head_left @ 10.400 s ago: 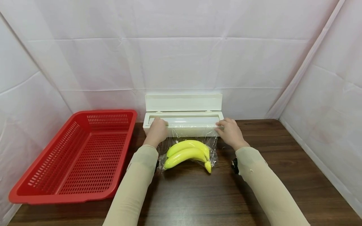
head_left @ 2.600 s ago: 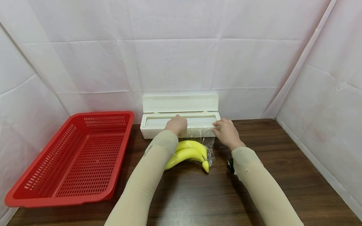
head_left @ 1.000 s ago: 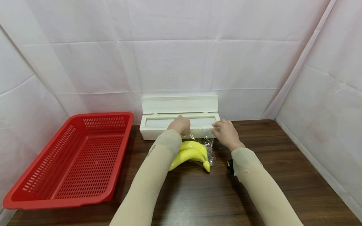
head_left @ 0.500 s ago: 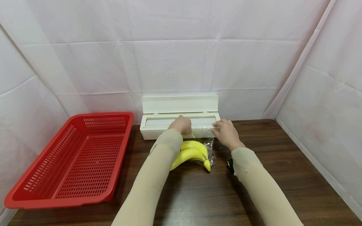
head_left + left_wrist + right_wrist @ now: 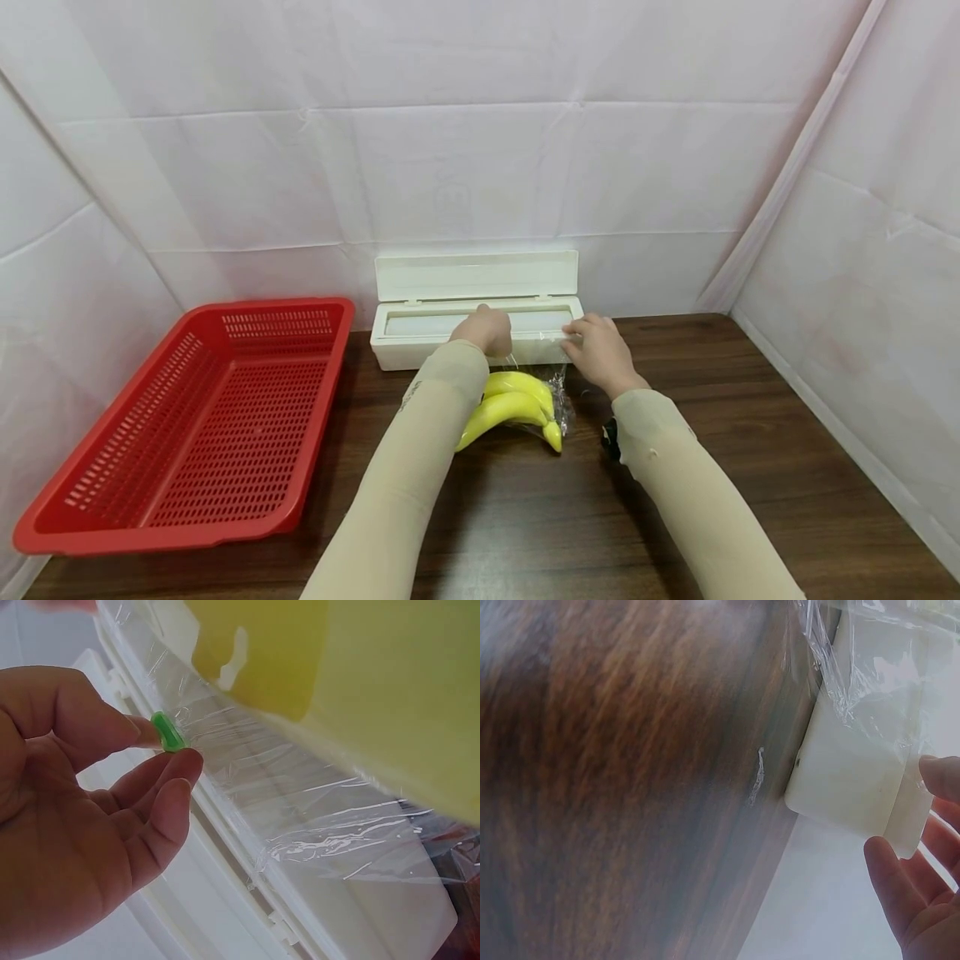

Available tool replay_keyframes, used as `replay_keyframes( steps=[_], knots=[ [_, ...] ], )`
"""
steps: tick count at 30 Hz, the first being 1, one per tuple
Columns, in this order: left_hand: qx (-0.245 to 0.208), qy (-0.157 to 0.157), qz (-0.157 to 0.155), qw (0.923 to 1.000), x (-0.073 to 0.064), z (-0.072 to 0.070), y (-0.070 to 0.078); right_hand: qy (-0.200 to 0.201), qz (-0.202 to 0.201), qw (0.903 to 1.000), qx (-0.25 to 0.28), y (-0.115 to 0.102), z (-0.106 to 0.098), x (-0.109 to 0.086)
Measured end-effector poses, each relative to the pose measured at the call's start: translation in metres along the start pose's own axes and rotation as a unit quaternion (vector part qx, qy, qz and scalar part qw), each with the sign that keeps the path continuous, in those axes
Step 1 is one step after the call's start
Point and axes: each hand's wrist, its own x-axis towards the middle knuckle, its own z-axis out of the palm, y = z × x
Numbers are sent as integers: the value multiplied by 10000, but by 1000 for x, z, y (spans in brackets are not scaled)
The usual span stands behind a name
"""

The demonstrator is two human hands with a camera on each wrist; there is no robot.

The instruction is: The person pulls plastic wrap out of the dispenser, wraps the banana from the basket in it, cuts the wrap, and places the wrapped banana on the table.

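Observation:
A white cling film dispenser (image 5: 420, 354) stands against the back wall with its lid (image 5: 476, 275) raised and a film roll (image 5: 540, 321) inside. My left hand (image 5: 483, 329) pinches a small green slide cutter (image 5: 169, 733) at the dispenser's front edge. Left of the cutter, in the head view, the front edge has no film hanging over it; to its right, clear film (image 5: 337, 844) hangs down. My right hand (image 5: 600, 354) grips the dispenser's right end, its thumb (image 5: 885, 870) and fingers around the corner. Two yellow bananas (image 5: 510, 408) joined at the stem lie in front, partly wrapped in film and partly behind my left forearm.
A red perforated basket (image 5: 300, 467) stands on the left of the dark wooden table (image 5: 540, 525). White cloth walls (image 5: 465, 167) close in the back and both sides. A thin scrap of film (image 5: 757, 776) lies on the table near the dispenser.
My left hand has slid rightward along the dispenser's front edge from its left end to past the middle, slowly of late. The bananas have shifted slightly right. My right hand keeps its place.

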Motion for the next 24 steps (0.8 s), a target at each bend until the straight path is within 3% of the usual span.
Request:
replay_keyframes(
  steps=[24],
  knots=[
    [-72, 38, 113, 9999, -2, 1, 10, 114, -37, 9999, 21, 2, 2, 0]
  ],
)
